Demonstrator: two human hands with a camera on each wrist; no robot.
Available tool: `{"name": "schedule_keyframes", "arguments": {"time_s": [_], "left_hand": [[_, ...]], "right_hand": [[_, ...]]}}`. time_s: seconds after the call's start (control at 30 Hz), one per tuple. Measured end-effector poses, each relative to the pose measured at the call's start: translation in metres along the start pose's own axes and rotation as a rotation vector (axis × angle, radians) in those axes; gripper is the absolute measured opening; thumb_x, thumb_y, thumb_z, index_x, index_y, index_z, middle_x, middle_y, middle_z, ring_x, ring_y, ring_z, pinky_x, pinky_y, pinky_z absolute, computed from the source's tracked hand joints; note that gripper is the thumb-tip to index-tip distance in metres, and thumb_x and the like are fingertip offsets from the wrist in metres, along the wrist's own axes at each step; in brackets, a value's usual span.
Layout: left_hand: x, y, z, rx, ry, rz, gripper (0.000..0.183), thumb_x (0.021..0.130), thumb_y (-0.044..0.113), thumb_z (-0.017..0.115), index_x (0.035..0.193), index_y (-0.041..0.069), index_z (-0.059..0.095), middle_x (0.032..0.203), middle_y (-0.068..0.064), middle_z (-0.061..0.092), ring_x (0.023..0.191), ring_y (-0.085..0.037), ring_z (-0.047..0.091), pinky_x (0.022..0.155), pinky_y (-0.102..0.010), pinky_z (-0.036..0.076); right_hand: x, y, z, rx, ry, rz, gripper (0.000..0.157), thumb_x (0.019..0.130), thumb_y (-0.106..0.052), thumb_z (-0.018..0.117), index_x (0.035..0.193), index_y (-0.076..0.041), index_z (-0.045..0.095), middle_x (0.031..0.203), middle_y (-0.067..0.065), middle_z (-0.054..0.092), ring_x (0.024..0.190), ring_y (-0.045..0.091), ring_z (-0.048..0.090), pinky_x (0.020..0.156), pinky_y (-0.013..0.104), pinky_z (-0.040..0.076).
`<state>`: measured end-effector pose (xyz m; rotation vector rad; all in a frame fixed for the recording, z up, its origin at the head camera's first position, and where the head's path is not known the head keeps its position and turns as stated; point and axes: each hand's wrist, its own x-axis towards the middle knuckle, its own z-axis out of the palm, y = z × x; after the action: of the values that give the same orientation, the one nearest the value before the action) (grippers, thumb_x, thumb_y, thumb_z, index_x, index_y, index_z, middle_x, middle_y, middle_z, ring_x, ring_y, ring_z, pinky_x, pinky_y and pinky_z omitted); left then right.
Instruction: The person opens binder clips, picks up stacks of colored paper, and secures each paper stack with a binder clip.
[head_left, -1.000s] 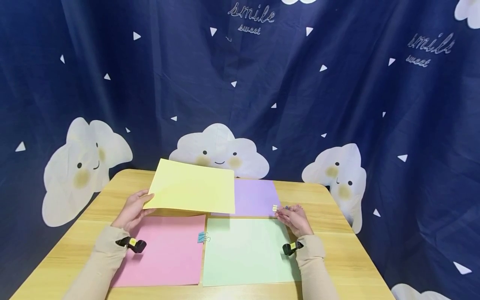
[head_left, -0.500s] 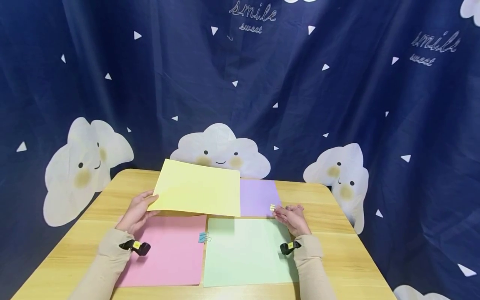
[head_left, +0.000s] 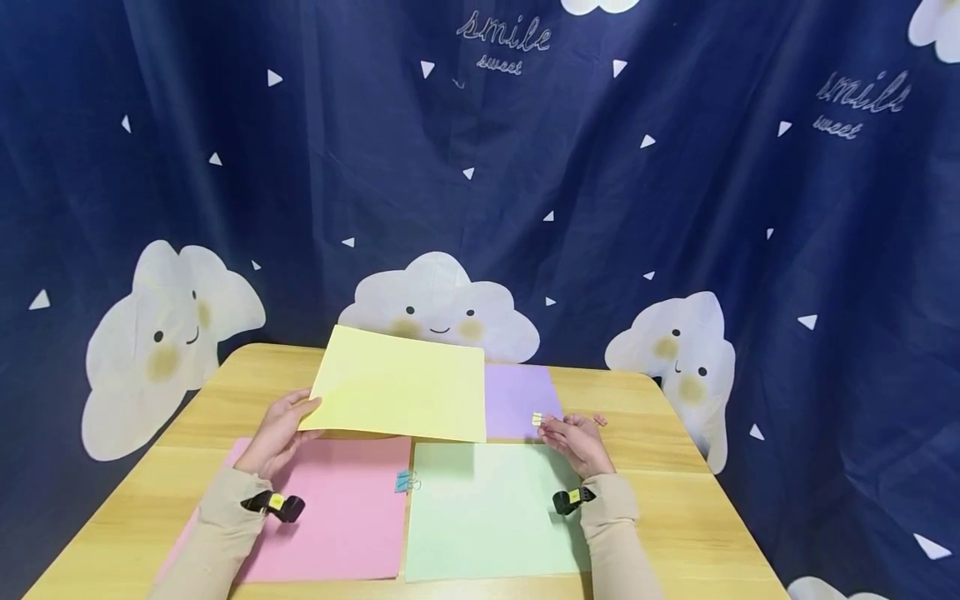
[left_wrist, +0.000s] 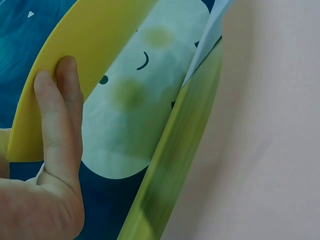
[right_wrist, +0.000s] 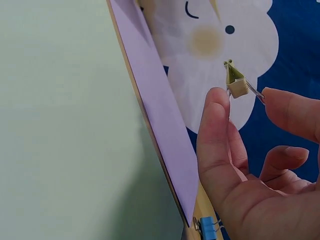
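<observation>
My left hand [head_left: 276, 433] pinches the lower left corner of a yellow sheet of paper [head_left: 401, 383], raised and tilted above the back of the table. In the left wrist view two straight fingers [left_wrist: 61, 112] lie along the sheet's underside. My right hand [head_left: 577, 446] pinches a small yellow binder clip [right_wrist: 237, 88] by its wire handles between thumb and fingers. That clip is to the right of the yellow sheet, over the purple sheet [head_left: 521, 400], whose left part is hidden behind the yellow one.
A pink sheet [head_left: 337, 517] and a pale green sheet [head_left: 495, 512] lie side by side in front. A light blue binder clip [head_left: 403, 481] sits at the pink sheet's right edge. Beyond my right hand is a reddish clip [head_left: 600, 420]; the right wrist view shows a blue binder clip [right_wrist: 208, 227].
My left hand has carried the yellow sheet to the right, covering more of the purple one. My right hand has shifted slightly left with the yellow binder clip, revealing the reddish clip.
</observation>
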<state>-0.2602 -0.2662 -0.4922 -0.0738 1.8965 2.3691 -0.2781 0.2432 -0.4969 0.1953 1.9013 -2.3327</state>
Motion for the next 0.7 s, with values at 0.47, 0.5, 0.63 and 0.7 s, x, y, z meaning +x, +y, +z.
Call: {"name": "schedule_keyframes", "arguments": {"time_s": [0.47,0.5,0.63,0.7], "left_hand": [[-0.003,-0.007,0.006,-0.028,0.015,-0.016,0.067,0.109,0.023,0.055,0.158,-0.006,0.020,0.099,0.016,0.068,0.089,0.001,0.070,0.078,-0.019,0.063],[-0.004,-0.008,0.006,-0.036,0.016,-0.018,0.065,0.109,0.023,0.055,0.158,-0.005,0.022,0.099,0.015,0.068,0.089,0.000,0.070,0.078,-0.019,0.063],[-0.007,-0.011,0.007,-0.068,0.008,-0.019,0.063,0.108,0.023,0.055,0.155,-0.004,0.024,0.101,0.014,0.069,0.089,-0.001,0.071,0.078,-0.020,0.064],[-0.008,-0.013,0.007,-0.078,0.006,-0.015,0.064,0.108,0.023,0.055,0.156,-0.004,0.022,0.101,0.013,0.069,0.090,-0.001,0.071,0.077,-0.020,0.064]], "right_hand": [[-0.004,-0.001,0.006,0.024,-0.017,0.011,0.038,0.097,0.008,0.060,0.075,-0.014,0.039,0.085,0.000,0.076,0.077,0.011,0.075,0.079,0.023,0.065],[-0.004,-0.002,0.006,0.024,-0.018,0.010,0.038,0.097,0.008,0.060,0.075,-0.014,0.038,0.085,0.001,0.076,0.078,0.012,0.076,0.079,0.023,0.065],[-0.004,-0.002,0.005,0.015,-0.019,0.008,0.038,0.097,0.008,0.061,0.075,-0.014,0.038,0.086,0.001,0.076,0.078,0.012,0.075,0.079,0.023,0.065],[-0.003,-0.001,0.005,0.015,-0.020,0.010,0.039,0.097,0.007,0.061,0.074,-0.014,0.038,0.085,0.001,0.077,0.078,0.012,0.075,0.079,0.023,0.065]]}}
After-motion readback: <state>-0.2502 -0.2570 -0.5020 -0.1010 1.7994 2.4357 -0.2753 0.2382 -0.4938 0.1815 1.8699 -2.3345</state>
